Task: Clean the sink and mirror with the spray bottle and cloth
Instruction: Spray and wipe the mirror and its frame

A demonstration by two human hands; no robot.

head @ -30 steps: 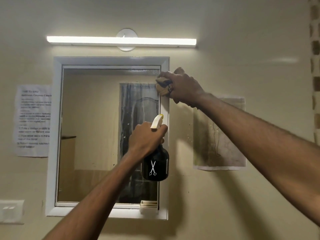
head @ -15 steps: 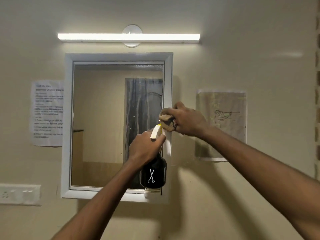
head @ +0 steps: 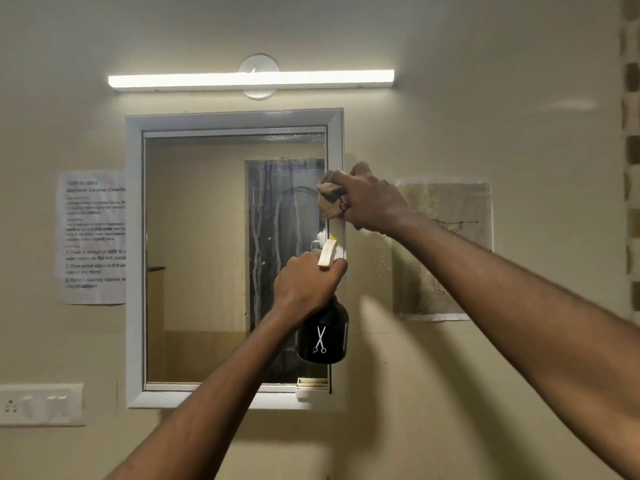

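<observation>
At nine o'clock, a printed notice point(head: 91, 237) is hanging beside the mirror point(head: 197, 258), whose glass is showing drip streaks at centre. The left hand point(head: 304, 285) is keeping its grip clamped around the neck of the dark spray bottle point(head: 322, 336), holding it upright near the frame's right edge (likely ready for another burst). At three o'clock, the right hand point(head: 372, 200) is bunching the tan cloth point(head: 330, 195) tightly, pressing it against the mirror's right edge to wipe there. The sink is lying out of view.

Printed notice point(head: 92, 237) text mostly blurred
</observation>
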